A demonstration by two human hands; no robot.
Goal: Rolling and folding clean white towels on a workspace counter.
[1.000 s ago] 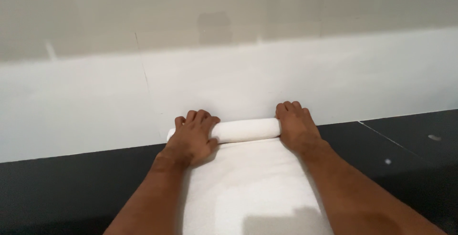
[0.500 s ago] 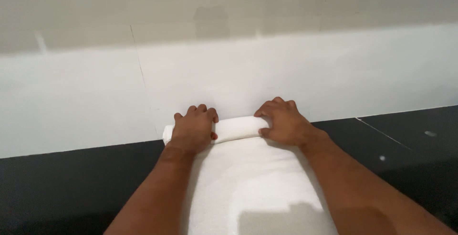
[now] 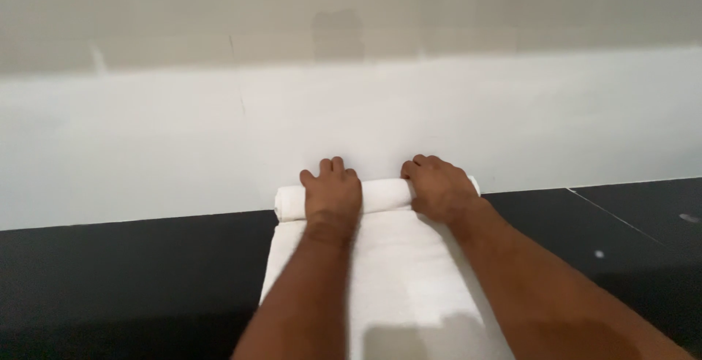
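Both hands have shifted inward: the left hand (image 3: 333,198) and right hand (image 3: 437,189) press curled fingers over the rolled end of the white terry towel (image 3: 380,193), mid-frame on the black surface (image 3: 131,272) against the pale wall (image 3: 183,148).

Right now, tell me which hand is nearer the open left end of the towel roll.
Left. The left hand presses the towel roll near that end; the right hand grips it toward the opposite end.
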